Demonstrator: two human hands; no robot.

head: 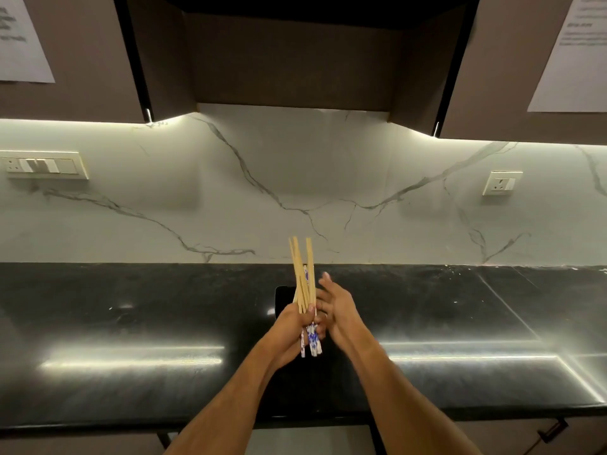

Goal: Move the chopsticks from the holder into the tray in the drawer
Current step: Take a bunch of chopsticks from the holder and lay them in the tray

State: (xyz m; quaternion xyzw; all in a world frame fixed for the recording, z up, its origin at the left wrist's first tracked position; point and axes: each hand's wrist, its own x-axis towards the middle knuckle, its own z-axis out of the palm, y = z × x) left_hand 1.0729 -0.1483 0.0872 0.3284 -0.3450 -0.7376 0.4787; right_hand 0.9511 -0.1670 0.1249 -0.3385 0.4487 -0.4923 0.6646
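A bundle of wooden chopsticks (303, 270), several with blue-and-white patterned ends at the bottom, stands upright in my left hand (292, 326), which is closed around its middle. My right hand (335, 307) is beside the bundle on the right, fingers apart and stretched forward, touching or nearly touching the sticks. A dark holder (284, 300) is partly visible behind my hands on the black counter. The bundle is above the counter. No drawer tray is in view.
The black glossy counter (131, 323) runs left to right, with a marble backsplash (262, 192) behind. Wall cabinets (295, 60) hang overhead. Sockets sit at left (44, 165) and right (501, 182). A drawer handle (551, 430) shows below the counter edge at right.
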